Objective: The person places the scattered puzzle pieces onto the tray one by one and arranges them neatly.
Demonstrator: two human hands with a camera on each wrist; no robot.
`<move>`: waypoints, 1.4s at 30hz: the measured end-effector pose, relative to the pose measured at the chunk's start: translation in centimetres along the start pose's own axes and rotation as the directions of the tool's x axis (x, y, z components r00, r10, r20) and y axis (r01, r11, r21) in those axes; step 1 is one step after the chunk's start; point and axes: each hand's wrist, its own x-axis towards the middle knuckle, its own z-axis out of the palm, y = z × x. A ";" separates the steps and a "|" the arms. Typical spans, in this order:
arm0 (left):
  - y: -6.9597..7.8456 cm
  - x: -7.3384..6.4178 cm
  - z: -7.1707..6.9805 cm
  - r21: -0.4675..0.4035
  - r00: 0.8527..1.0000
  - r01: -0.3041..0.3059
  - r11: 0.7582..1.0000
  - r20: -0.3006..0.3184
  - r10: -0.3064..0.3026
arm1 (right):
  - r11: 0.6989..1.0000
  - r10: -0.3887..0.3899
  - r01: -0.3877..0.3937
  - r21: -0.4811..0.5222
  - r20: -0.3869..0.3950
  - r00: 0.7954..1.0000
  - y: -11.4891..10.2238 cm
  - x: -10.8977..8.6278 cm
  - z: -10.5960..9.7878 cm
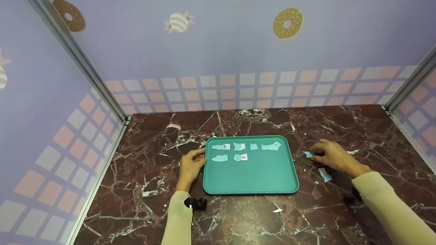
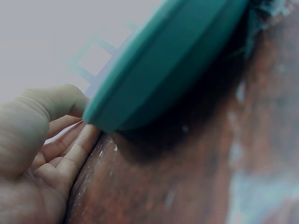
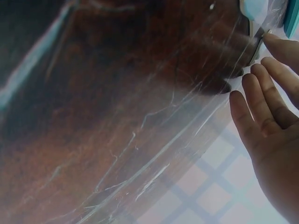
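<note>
My left hand (image 1: 191, 166) grips the left rim of a green tray (image 1: 252, 180), thumb on the rim and fingers low against its side in the left wrist view. Several torn light blue paper pieces lie in two rows on the tray, among them a wavy strip (image 1: 219, 158) and a piece with a white printed end (image 1: 240, 157). Right of the tray, my right hand (image 1: 332, 154) pinches a small torn paper piece (image 1: 309, 154) between thumb and forefinger, low over the table. Another torn piece (image 1: 324, 175) lies on the table below that hand.
The dark red marbled table (image 1: 153, 211) carries the tray. A patterned wall (image 1: 231, 51) rises behind it, with side panels at left and right. Black wrist straps (image 1: 196, 203) sit at the sleeves.
</note>
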 end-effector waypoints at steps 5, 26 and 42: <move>0.9 -0.4 -0.1 0.008 1.000 0.004 1.000 0.010 -0.004 | 1.000 0.019 -0.019 -0.006 0.012 1.000 -0.1 0.0 -0.3; 0.0 -0.2 0.0 -0.012 1.000 -0.006 1.000 -0.001 0.006 | 0.997 0.070 -0.070 -0.013 0.006 0.998 -0.1 0.3 -0.1; 0.1 -0.1 -0.2 0.035 0.999 0.032 0.999 0.022 -0.033 | 0.995 0.082 -0.081 0.065 -0.018 0.996 -1.6 1.0 0.0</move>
